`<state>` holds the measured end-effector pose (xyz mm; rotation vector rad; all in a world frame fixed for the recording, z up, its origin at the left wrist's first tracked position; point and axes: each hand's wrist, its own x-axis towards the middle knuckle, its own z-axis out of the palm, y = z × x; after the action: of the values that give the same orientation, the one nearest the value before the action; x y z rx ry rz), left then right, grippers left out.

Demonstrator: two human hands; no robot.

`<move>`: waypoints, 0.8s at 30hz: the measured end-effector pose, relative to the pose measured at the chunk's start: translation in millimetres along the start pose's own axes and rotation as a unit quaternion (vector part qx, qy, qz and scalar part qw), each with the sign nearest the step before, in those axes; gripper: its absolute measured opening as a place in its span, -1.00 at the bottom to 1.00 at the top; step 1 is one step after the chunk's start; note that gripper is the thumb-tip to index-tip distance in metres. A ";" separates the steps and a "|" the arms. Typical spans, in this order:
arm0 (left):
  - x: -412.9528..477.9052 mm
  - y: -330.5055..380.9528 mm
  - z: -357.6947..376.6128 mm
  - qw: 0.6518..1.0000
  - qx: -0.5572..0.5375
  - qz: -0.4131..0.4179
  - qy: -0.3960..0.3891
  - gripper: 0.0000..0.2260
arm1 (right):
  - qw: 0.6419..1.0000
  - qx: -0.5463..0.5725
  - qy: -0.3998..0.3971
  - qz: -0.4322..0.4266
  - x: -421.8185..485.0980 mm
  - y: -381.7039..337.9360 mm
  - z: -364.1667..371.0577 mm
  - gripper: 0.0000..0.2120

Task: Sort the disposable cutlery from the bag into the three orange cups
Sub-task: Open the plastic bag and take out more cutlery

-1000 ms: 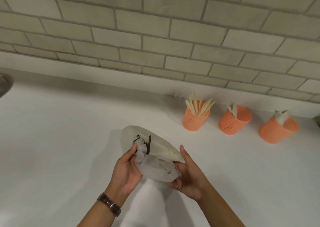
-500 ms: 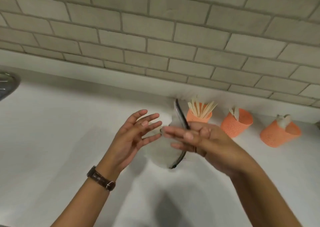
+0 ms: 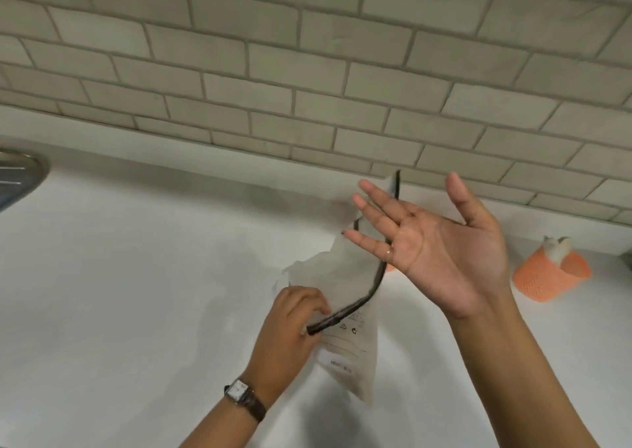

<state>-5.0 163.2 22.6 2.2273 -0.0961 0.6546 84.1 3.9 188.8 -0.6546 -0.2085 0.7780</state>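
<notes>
A translucent white bag (image 3: 345, 331) with a dark zip strip hangs flat and limp above the white counter. My left hand (image 3: 290, 324) pinches the bag at the lower end of its zip strip. My right hand (image 3: 434, 242) is raised with palm up and fingers spread straight, its fingers in front of the bag's upper part. One orange cup (image 3: 547, 276) stands at the right, tilted in this view, with pale cutlery showing at its mouth. A sliver of a second orange cup (image 3: 390, 268) shows under my right hand. The third cup is hidden behind that hand.
A white counter (image 3: 136, 294) runs to a tiled wall (image 3: 307, 71) at the back. A metal rim (image 3: 20, 170), perhaps a sink or bowl, shows at the far left edge.
My left hand dropped and took hold of the bag's zip end. My right hand turned palm up and opened wide. The bag now hangs stretched between them, and the view shifted left.
</notes>
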 end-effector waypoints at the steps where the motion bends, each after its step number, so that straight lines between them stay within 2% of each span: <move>1: 3.6 4.0 -8.1 0.999 -0.027 -0.016 0.006 -0.55 | 0.999 -0.021 0.032 -0.024 -3.8 -2.7 -5.5 -0.37; 3: 9.4 15.2 -26.1 0.993 -0.097 -0.064 0.035 -0.61 | 0.991 -0.070 0.088 -0.076 -10.9 -2.1 -15.5 -0.67; 4: 12.4 20.6 -34.3 0.986 -0.132 -0.088 0.046 -0.61 | 0.982 -0.104 0.117 -0.106 -15.1 2.3 -19.4 -0.72; 5: 15.6 25.5 -41.5 0.981 -0.155 -0.105 0.051 -0.59 | 0.969 -0.148 0.142 -0.136 -20.2 8.6 -22.4 -0.71; 7: 24.0 35.2 -53.5 0.979 -0.166 -0.107 0.043 -0.59 | 0.925 -0.306 0.122 -0.190 -32.6 25.9 -22.5 -0.40; 8: 28.4 39.0 -57.5 0.981 -0.159 -0.102 0.032 -0.61 | 0.878 -0.428 0.090 -0.193 -36.5 35.9 -22.3 -0.29; 9: 32.1 42.2 -60.2 0.983 -0.153 -0.099 0.020 -0.62 | 0.815 -0.546 0.054 -0.188 -37.9 45.8 -21.3 -0.32; 11: 36.7 47.8 -63.1 0.985 -0.145 -0.093 0.002 -0.64 | 0.667 -0.714 0.036 -0.212 -34.5 63.0 -26.4 -0.54; 12: 37.5 50.9 -64.2 0.985 -0.144 -0.089 -0.001 -0.67 | 0.626 -0.741 0.035 -0.241 -31.5 67.9 -28.5 -0.63; 13: 37.5 53.4 -65.3 0.987 -0.140 -0.080 -0.002 -0.72 | 0.608 -0.748 0.038 -0.265 -28.6 70.7 -28.6 -0.71; 14: 37.1 55.9 -66.9 0.990 -0.123 -0.062 -0.003 -0.76 | 0.604 -0.745 0.044 -0.280 -25.4 71.2 -27.0 -0.78; 17: 35.8 60.7 -75.2 0.999 0.011 0.046 0.008 -0.76 | 0.635 -0.715 0.061 -0.286 -21.2 64.7 -20.8 -0.81; 20: 36.3 59.2 -78.3 0.979 0.058 0.189 0.045 -0.89 | 0.629 -0.724 0.051 -0.277 -20.4 55.1 -18.3 -0.82; 21: 37.3 57.7 -79.6 0.976 0.044 0.205 0.063 -0.91 | 0.625 -0.730 0.050 -0.270 -19.2 50.1 -20.1 -0.82; 24: 45.3 53.0 -94.7 0.979 -0.004 0.170 0.116 -0.87 | 0.604 -0.746 0.083 -0.269 -19.5 24.0 -31.9 -0.84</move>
<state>-20.5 201.5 132.6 2.1274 -0.3649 1.0925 69.3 -12.2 150.1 -2.1277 -0.8847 -0.2758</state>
